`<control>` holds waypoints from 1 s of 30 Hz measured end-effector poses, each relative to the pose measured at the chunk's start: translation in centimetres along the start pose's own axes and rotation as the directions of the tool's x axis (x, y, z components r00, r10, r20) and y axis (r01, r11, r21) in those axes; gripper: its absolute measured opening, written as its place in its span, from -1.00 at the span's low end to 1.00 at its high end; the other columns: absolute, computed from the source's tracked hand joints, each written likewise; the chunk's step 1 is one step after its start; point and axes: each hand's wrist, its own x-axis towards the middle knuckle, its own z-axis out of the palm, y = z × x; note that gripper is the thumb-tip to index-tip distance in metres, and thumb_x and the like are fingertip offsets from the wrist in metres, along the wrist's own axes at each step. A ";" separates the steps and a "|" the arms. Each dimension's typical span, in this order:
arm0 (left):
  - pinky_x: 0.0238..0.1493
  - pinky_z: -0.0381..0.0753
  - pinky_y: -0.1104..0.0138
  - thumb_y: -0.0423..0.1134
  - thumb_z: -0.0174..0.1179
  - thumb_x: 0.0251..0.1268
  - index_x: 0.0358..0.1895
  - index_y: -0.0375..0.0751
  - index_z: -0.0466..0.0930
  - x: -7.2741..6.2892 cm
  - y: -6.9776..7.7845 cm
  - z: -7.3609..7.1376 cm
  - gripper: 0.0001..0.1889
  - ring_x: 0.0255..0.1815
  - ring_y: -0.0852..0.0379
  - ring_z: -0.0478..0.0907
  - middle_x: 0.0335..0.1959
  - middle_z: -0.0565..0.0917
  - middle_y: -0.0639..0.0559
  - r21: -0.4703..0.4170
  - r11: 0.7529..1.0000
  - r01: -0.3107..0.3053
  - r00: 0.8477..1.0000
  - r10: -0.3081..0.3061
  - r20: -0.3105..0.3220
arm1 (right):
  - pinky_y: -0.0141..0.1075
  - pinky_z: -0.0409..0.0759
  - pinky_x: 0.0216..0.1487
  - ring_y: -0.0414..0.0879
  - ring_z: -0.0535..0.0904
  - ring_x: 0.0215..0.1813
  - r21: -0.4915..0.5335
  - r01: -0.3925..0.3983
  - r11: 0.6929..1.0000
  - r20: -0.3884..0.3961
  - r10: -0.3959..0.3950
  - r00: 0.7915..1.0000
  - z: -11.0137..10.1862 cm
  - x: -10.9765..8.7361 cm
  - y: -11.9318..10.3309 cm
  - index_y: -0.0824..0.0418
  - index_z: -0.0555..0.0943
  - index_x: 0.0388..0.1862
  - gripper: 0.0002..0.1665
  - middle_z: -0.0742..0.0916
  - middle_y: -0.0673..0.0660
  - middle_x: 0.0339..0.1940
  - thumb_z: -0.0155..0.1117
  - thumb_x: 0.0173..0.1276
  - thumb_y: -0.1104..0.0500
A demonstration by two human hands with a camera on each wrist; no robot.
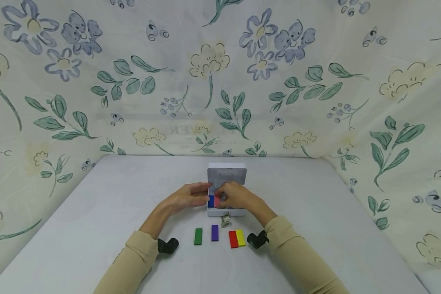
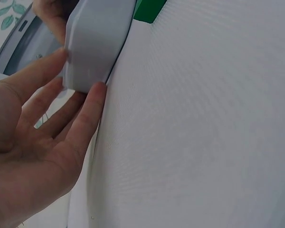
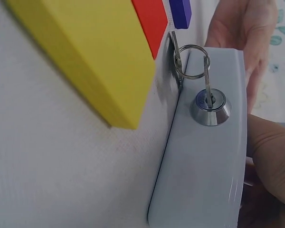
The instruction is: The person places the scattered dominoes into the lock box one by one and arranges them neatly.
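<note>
A light grey metal cash box (image 1: 239,212) stands with its lid (image 1: 226,176) raised. Inside, at the left, a blue block (image 1: 211,201) lies beside a pink block (image 1: 217,201). My right hand (image 1: 235,195) reaches down into the box and pinches the pink block; in the right wrist view the front wall hides its fingertips. My left hand (image 1: 188,196) is at the box's left side, its fingers (image 2: 88,111) extended and touching the wall in the left wrist view. A key sits in the front lock (image 3: 211,109), with a ring (image 3: 192,61) through it.
Before the box lie a green block (image 1: 198,236), a purple block (image 1: 214,232), and a red block (image 1: 233,239) side by side with a yellow block (image 1: 240,237). All rest on the white table (image 1: 139,175). A flower-printed cloth (image 1: 183,81) hangs around the back and sides.
</note>
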 end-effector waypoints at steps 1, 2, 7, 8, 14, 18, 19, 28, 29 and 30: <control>0.34 0.50 0.16 -0.24 0.28 0.31 0.48 -0.05 0.25 0.0 0.0 0.0 -0.31 0.49 -0.14 0.29 0.51 0.28 -0.15 0.000 1.000 -0.001 1.000 0.001 0.002 | -0.38 0.64 -0.06 -0.13 0.59 -0.14 -0.001 -0.003 1.000 0.001 0.003 1.000 0.0 0.0 0.0 0.19 0.68 0.11 -0.51 0.72 0.07 -0.04 0.50 0.17 0.15; 0.34 0.50 0.16 -0.24 0.28 0.31 0.49 -0.05 0.24 0.0 0.0 0.0 -0.31 0.49 -0.14 0.29 0.51 0.28 -0.15 -0.001 1.000 0.000 1.000 0.000 0.004 | -0.38 0.65 -0.05 -0.13 0.59 -0.13 0.000 -0.007 1.000 0.003 0.007 1.000 -0.1 0.0 -0.1 0.18 0.68 0.12 -0.51 0.72 0.07 -0.04 0.50 0.18 0.14; 0.32 0.51 0.17 -0.24 0.28 0.30 0.48 -0.04 0.25 -0.1 0.1 0.1 -0.31 0.49 -0.15 0.29 0.51 0.28 -0.15 -0.006 1.000 -0.002 1.000 0.002 0.005 | -0.41 0.65 -0.05 -0.18 0.58 -0.15 0.003 -0.027 1.000 0.012 0.027 1.000 0.0 0.0 0.1 0.16 0.67 0.13 -0.50 0.71 0.04 -0.05 0.50 0.18 0.13; 0.32 0.52 0.17 -0.24 0.29 0.30 0.48 -0.04 0.25 -0.1 0.1 0.1 -0.31 0.49 -0.15 0.29 0.51 0.28 -0.15 -0.010 1.000 -0.001 1.000 0.001 0.004 | -0.42 0.65 -0.05 -0.18 0.58 -0.14 0.001 -0.028 1.000 0.012 0.028 1.000 0.0 0.1 0.1 0.15 0.67 0.13 -0.50 0.71 0.04 -0.05 0.50 0.18 0.13; 0.32 0.52 0.17 -0.24 0.29 0.29 0.48 -0.04 0.26 -0.1 0.1 0.0 -0.31 0.48 -0.15 0.30 0.51 0.28 -0.15 -0.008 1.000 -0.002 1.000 0.002 -0.001 | -0.38 0.67 -0.01 -0.18 0.62 -0.11 0.012 -0.025 1.000 0.000 0.025 1.000 -0.2 -0.1 0.3 0.16 0.66 0.14 -0.48 0.72 0.05 0.01 0.50 0.17 0.13; 0.34 0.50 0.16 -0.21 0.29 0.30 0.48 -0.02 0.26 0.1 -0.1 0.0 -0.31 0.48 -0.13 0.30 0.51 0.28 -0.13 0.007 1.000 0.006 1.000 -0.006 -0.003 | -0.36 0.68 0.00 -0.16 0.63 -0.11 -0.001 -0.016 1.000 -0.014 0.016 1.000 -0.5 -0.5 0.2 0.17 0.66 0.14 -0.50 0.72 0.07 0.03 0.48 0.20 0.14; 0.34 0.50 0.16 -0.20 0.29 0.30 0.48 -0.01 0.26 0.1 -0.2 0.0 -0.31 0.48 -0.12 0.31 0.51 0.28 -0.12 0.011 1.000 0.009 1.000 -0.009 -0.004 | -0.35 0.68 0.00 -0.16 0.63 -0.12 -0.003 -0.014 1.000 -0.017 0.014 1.000 -0.5 -0.6 0.2 0.18 0.66 0.14 -0.50 0.72 0.07 0.04 0.47 0.20 0.14; 0.33 0.51 0.15 -0.20 0.30 0.29 0.47 0.03 0.28 0.1 -0.2 0.0 -0.32 0.48 -0.11 0.32 0.51 0.29 -0.09 0.003 1.000 0.023 1.000 -0.023 -0.012 | -0.31 0.70 -0.08 -0.13 0.64 -0.18 -0.003 0.015 1.000 -0.026 -0.015 1.000 -1.5 -1.9 -0.2 0.21 0.65 0.14 -0.51 0.74 0.12 -0.02 0.46 0.22 0.13; 0.33 0.51 0.16 -0.21 0.30 0.28 0.47 0.04 0.28 0.1 -0.1 0.0 -0.32 0.48 -0.10 0.32 0.51 0.29 -0.08 -0.001 1.000 0.029 0.999 -0.029 -0.013 | -0.33 0.70 -0.09 -0.13 0.64 -0.18 -0.005 0.013 1.000 -0.031 -0.014 0.999 -1.6 -2.0 -0.2 0.21 0.65 0.14 -0.51 0.74 0.12 -0.02 0.47 0.22 0.13; 0.33 0.51 0.15 -0.21 0.30 0.29 0.47 0.03 0.28 0.1 -0.1 0.0 -0.32 0.48 -0.11 0.31 0.51 0.28 -0.09 0.000 1.000 0.028 1.000 -0.028 -0.013 | -0.34 0.70 -0.10 -0.14 0.64 -0.19 -0.005 0.011 1.000 -0.034 -0.011 0.999 -1.6 -2.1 -0.2 0.21 0.66 0.13 -0.51 0.74 0.12 -0.03 0.47 0.22 0.12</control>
